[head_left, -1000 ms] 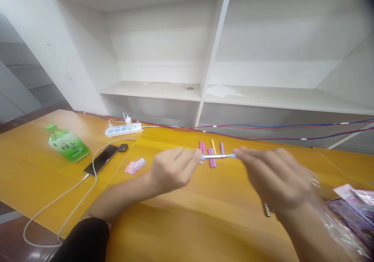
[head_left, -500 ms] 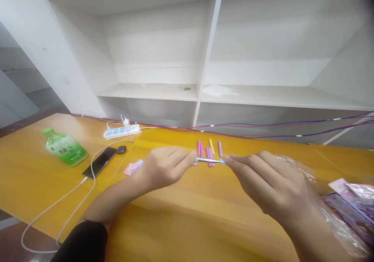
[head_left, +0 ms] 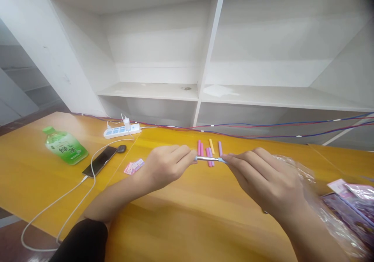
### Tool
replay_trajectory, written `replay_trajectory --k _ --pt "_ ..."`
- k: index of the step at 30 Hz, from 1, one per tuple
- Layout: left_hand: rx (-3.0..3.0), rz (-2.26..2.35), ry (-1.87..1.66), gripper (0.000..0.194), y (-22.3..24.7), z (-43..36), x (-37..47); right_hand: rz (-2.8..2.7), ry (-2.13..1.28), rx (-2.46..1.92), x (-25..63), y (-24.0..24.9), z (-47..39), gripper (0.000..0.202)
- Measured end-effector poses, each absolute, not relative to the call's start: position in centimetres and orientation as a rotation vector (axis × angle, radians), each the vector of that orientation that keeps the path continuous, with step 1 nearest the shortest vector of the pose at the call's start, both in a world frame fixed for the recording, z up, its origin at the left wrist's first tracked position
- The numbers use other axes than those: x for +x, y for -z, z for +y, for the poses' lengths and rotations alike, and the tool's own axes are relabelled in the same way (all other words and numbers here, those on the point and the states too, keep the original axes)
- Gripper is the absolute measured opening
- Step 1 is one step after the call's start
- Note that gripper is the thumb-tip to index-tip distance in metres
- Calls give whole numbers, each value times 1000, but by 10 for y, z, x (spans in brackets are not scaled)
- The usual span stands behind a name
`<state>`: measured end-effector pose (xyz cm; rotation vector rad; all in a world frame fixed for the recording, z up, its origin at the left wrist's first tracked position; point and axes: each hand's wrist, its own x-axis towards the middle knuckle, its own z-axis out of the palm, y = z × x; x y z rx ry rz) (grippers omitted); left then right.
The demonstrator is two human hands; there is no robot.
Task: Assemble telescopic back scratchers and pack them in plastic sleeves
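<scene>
A thin silver rod with light-blue ends (head_left: 207, 158) is held level above the table between both hands. My left hand (head_left: 165, 166) pinches its left end, fingers closed. My right hand (head_left: 263, 176) has its closed fingertips on the light-blue right end. What the fingers cover of the rod is hidden. Just behind the rod, several short coloured sticks lie on the table: pink sticks (head_left: 199, 147), a yellow stick (head_left: 212, 146) and purple sticks (head_left: 220, 149). Small printed cards (head_left: 134, 166) lie beside my left wrist.
On the wooden table (head_left: 181, 215), a green bottle (head_left: 66, 149), a phone (head_left: 101, 162) with a white cable and a power strip (head_left: 122, 131) lie at left. Clear plastic wrapping (head_left: 330, 215) and printed packets (head_left: 350, 211) are at right. White shelving (head_left: 149, 89) stands behind.
My right hand has shifted slightly left, closer to my left hand, and a little less of the silver rod shows between them. Both hands keep their grip.
</scene>
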<state>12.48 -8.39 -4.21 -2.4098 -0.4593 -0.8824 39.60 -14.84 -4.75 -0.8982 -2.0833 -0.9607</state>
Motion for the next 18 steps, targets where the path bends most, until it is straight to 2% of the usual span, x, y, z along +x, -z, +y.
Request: replay_trajectory --k 6,13,18 --pt "-2402 -456 899 11 41 -82 125 -2117 974 -917 396 51 -147 23" --pt "-2389 -462 893 5 43 -83 127 -2111 963 -883 396 47 -148 22" --pt "-2400 -527 894 15 45 -84 127 -2093 985 -876 394 46 -147 20"
